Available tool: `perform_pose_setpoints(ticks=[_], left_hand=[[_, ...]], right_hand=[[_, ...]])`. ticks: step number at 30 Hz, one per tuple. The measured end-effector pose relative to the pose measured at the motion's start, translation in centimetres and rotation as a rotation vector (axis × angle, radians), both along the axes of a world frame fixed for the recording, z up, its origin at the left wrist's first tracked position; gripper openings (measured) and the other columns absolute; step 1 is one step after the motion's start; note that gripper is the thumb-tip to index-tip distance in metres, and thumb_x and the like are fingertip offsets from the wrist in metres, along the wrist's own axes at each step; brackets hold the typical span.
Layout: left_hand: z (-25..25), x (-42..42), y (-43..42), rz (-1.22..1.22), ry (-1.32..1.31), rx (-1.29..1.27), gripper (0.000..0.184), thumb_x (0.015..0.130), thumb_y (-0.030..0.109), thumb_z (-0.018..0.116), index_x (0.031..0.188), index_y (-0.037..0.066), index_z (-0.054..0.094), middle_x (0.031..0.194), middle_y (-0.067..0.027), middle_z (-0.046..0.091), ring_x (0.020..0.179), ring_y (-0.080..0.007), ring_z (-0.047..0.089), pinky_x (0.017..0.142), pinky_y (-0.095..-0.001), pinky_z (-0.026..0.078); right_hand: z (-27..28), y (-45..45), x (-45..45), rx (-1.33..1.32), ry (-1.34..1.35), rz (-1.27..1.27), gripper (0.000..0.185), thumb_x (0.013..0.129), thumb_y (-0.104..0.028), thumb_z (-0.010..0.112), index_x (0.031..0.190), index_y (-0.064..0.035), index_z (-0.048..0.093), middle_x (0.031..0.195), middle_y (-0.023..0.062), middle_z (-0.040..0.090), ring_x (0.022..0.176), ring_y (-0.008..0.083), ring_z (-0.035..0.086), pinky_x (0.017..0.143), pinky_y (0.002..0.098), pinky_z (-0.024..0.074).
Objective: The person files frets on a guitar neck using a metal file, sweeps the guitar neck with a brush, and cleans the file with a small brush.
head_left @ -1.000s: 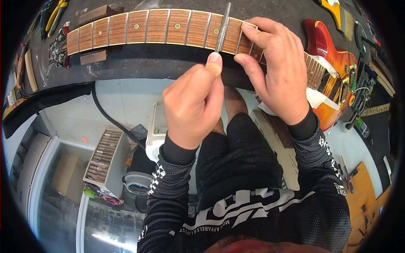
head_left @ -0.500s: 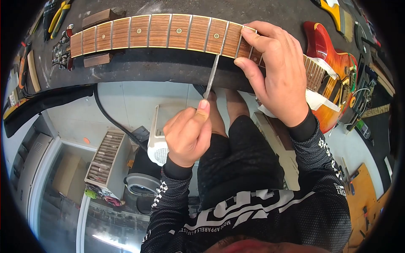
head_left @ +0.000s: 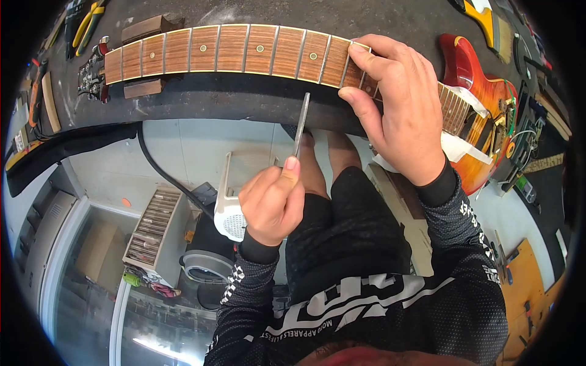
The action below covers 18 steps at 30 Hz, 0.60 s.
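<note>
A guitar neck [head_left: 232,50] with a brown fretboard and metal frets lies across the dark bench, its headstock [head_left: 93,74] at the left. Its red-orange body [head_left: 482,85] is at the right, with white tape beside the strings end. My left hand [head_left: 271,198] is closed round a thin metal file [head_left: 302,125], whose tip points up just below the fretboard, apart from it. My right hand [head_left: 397,104] grips the neck, thumb on the near edge and fingers over the far edge.
Wooden blocks [head_left: 143,88] sit at both sides of the neck near the headstock. Yellow-handled pliers [head_left: 88,27] lie at the upper left, a brush [head_left: 502,36] at the upper right. Below the bench are a white chair-like object [head_left: 231,216] and a drawer unit [head_left: 152,229].
My left hand has moved down, toward my body, drawing the file off the fretboard. My right hand keeps its place on the neck.
</note>
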<state>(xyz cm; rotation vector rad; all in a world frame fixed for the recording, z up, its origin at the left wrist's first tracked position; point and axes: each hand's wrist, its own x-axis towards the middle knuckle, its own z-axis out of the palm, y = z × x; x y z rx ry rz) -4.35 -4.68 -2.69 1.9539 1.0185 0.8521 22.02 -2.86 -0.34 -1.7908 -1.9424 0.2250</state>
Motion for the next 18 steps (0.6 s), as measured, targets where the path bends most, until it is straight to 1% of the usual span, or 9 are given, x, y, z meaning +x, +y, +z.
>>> perform_pose_setpoints(ticks=[3, 9, 12, 15, 18], left_hand=[[0.2, 0.7, 1.0, -0.006, 0.007, 0.032, 0.035, 0.09, -0.021, 0.078, 0.119, -0.003, 0.073, 0.07, -0.0099, 0.061, 0.053, -0.0209, 0.052, 0.052, -0.0299, 0.043], [0.1, 1.1, 1.5, -0.037, 0.015, 0.006, 0.033, 0.091, -0.02, 0.078, 0.118, -0.003, 0.073, 0.07, -0.0098, 0.06, 0.054, -0.0214, 0.051, 0.053, -0.0299, 0.044], [0.0, 2.7, 3.3, -0.035, 0.029, 0.083, 0.03, 0.092, -0.019, 0.078, 0.118, -0.004, 0.074, 0.071, -0.0099, 0.061, 0.055, -0.0206, 0.051, 0.054, -0.0294, 0.043], [1.1, 6.1, 6.7, -0.022, -0.067, -0.033, 0.027, 0.092, -0.019, 0.077, 0.115, -0.004, 0.075, 0.073, -0.0109, 0.062, 0.057, -0.0191, 0.052, 0.055, -0.028, 0.044], [1.3, 4.2, 5.4, -0.054, 0.054, -0.059, 0.046, 0.085, -0.016, 0.077, 0.129, -0.003, 0.075, 0.075, -0.0126, 0.06, 0.06, -0.0294, 0.062, 0.055, -0.041, 0.048]], right_hand=[[-0.3, 0.2, -0.1, 0.043, -0.006, -0.013, 0.055, 0.089, -0.02, 0.087, 0.138, -0.0112, 0.064, 0.133, 0.0092, 0.069, 0.116, 0.0339, 0.068, 0.107, 0.0512, 0.0504], [-0.3, 0.1, 0.0, 0.039, -0.006, -0.016, 0.055, 0.088, -0.02, 0.087, 0.137, -0.0108, 0.065, 0.133, 0.0093, 0.069, 0.115, 0.0332, 0.068, 0.106, 0.0512, 0.0504], [-0.3, 0.2, 0.0, 0.028, 0.005, -0.015, 0.055, 0.088, -0.02, 0.087, 0.137, -0.0107, 0.065, 0.132, 0.0095, 0.069, 0.115, 0.0333, 0.068, 0.106, 0.0513, 0.0504], [-0.2, 0.3, -0.1, 0.04, 0.009, -0.016, 0.055, 0.088, -0.02, 0.088, 0.137, -0.0107, 0.065, 0.132, 0.0097, 0.069, 0.114, 0.0336, 0.068, 0.106, 0.0512, 0.0505], [-0.2, 0.3, 0.0, 0.04, 0.007, -0.012, 0.055, 0.088, -0.02, 0.087, 0.137, -0.0104, 0.065, 0.131, 0.0101, 0.07, 0.114, 0.0338, 0.069, 0.106, 0.0508, 0.0503]])
